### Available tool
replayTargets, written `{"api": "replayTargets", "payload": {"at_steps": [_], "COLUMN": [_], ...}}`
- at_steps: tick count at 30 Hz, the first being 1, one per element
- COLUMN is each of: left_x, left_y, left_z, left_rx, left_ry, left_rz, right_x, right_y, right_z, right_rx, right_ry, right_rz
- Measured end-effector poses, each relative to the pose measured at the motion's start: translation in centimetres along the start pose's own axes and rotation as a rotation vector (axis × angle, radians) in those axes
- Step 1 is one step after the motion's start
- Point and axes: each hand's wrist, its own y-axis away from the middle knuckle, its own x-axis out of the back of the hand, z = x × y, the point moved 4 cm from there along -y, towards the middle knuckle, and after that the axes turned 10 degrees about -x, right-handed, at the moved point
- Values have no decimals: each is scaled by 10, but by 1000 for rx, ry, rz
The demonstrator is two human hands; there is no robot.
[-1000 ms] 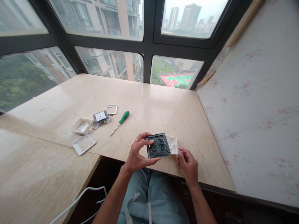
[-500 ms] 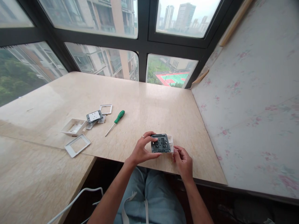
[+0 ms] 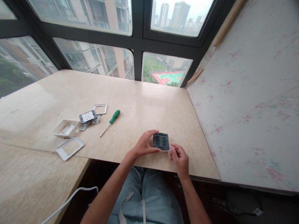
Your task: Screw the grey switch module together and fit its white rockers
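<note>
My left hand grips a dark grey switch module by its left side, thumb at the near edge and fingers at the far edge. Beneath the module sits a white wall box, of which only a thin rim shows along the near and right sides. Close by the box's right corner is my right hand, its fingers curled and pinched together. Whatever is between those fingertips, if anything, is too small to make out.
Left on the table lie a green-handled screwdriver, a socket module, a second white box, a white frame and a larger frame. A patterned wall borders the right side; windows stand behind.
The switch module has shifted over the white box, covering the interior that showed at its right. My right hand remains pinched beside it. The whole view has turned slightly right.
</note>
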Motion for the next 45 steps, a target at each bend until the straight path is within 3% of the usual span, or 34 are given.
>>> {"api": "replayTargets", "payload": {"at_steps": [17, 23, 31, 45], "left_x": [-15, -15, -3, 3], "left_y": [11, 14, 17, 31], "left_z": [-1, -4, 3, 14], "left_rx": [129, 179, 136, 23], "left_ry": [57, 56, 146, 11], "left_rz": [-24, -46, -98, -231], "right_x": [0, 2, 0, 1], "right_y": [1, -1, 5, 10], "right_z": [-1, -2, -9, -7], "right_rx": [-2, 124, 315, 350], "right_ry": [3, 89, 240, 366], "right_rz": [11, 23, -107, -205]}}
